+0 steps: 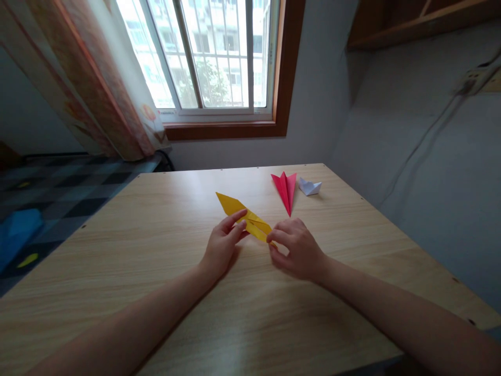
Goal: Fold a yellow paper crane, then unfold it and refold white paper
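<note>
Two-point pinch: left hand [220, 243] at the middle, right hand [298, 247] at the near right end of a slender, folded yellow paper form [258, 225] over the pale wood-grain table [136, 250]. Probably light, easily crumpled; stiffer layered creases suit gentle gripping.

Left hand [222, 241] holds yellow paper [257, 230]; right hand [298, 248] seemingly pinches its end.

table [156, 219]: paper plane [286, 189] left of paper boat [310, 187] | before them: folded paper [255, 220]
</note>
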Available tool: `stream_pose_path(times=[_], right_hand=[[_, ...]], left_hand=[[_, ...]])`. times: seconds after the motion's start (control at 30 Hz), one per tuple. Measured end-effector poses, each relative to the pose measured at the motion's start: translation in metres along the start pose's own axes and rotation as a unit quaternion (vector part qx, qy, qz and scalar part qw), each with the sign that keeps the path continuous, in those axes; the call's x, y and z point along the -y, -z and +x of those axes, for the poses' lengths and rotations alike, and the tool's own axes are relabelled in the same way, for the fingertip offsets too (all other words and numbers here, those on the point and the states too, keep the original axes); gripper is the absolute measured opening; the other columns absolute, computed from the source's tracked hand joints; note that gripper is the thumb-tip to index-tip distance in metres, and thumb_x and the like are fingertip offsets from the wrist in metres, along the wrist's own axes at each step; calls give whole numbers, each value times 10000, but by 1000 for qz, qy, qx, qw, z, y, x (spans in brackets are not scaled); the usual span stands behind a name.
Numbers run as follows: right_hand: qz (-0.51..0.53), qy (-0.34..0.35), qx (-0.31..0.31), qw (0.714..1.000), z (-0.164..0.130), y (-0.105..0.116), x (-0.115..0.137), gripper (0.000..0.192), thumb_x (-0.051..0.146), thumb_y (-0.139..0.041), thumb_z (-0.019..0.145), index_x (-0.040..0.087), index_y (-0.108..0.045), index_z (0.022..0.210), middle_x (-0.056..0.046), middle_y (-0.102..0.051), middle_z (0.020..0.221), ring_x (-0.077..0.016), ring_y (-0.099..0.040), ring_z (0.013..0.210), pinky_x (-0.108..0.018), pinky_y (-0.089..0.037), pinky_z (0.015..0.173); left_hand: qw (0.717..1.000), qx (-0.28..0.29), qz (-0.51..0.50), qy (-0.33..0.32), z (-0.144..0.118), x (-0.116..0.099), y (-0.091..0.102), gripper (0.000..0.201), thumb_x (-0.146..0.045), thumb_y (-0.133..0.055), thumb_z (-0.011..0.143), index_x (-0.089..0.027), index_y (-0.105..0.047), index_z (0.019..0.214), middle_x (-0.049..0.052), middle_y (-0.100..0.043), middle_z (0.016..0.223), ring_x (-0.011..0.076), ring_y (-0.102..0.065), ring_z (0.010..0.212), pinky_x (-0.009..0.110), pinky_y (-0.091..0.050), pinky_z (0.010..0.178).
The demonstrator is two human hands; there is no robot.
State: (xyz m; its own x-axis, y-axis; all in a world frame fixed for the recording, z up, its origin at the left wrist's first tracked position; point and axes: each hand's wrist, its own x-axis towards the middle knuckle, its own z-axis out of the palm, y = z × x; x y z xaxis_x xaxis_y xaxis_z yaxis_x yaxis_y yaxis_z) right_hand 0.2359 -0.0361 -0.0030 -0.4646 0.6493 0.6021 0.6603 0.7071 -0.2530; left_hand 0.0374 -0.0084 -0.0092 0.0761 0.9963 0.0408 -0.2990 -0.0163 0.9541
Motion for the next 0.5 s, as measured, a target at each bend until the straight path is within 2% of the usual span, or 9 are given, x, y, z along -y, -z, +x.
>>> stream_pose_path(times=[0.13,0.27,0.37,0.5], right_hand=[[27,-17,-18,999,-2,1,-1,100,175,-573,857,208,-642,922,-49,-678,902,-208,-606,858,-359,-400,806],[-1,-54,-34,998,-2,-2,-8,106,251,-602,891,206,-613,986,-59,-674,929,-227,-605,887,-367,-405,805],[-11,-54,-33,998,-2,-2,-10,144,273,-639,867,203,-590,983,-53,-667,917,-234,-606,879,-370,-400,793],[-6,-48,-16,999,-3,0,-9,195,272,-657,833,206,-579,1000,-48,-672,926,-235,-609,882,-377,-396,809]], left_hand=[[999,27,28,-1,-1,0,0,452,-287,-806,682,-156,-719,1106,100,-727,1095,240,-689,950,400,-560,891],[987,124,98,2,-8,-3,-5,384,-241,-797,684,-181,-749,1060,96,-745,1045,237,-698,888,374,-572,822],[978,183,104,0,-12,-5,-8,384,-218,-782,700,-206,-749,1082,103,-733,1109,239,-692,953,366,-561,855],[976,194,98,-3,-12,-6,-7,410,-188,-775,701,-223,-735,1108,99,-720,1149,227,-682,980,354,-547,872]])
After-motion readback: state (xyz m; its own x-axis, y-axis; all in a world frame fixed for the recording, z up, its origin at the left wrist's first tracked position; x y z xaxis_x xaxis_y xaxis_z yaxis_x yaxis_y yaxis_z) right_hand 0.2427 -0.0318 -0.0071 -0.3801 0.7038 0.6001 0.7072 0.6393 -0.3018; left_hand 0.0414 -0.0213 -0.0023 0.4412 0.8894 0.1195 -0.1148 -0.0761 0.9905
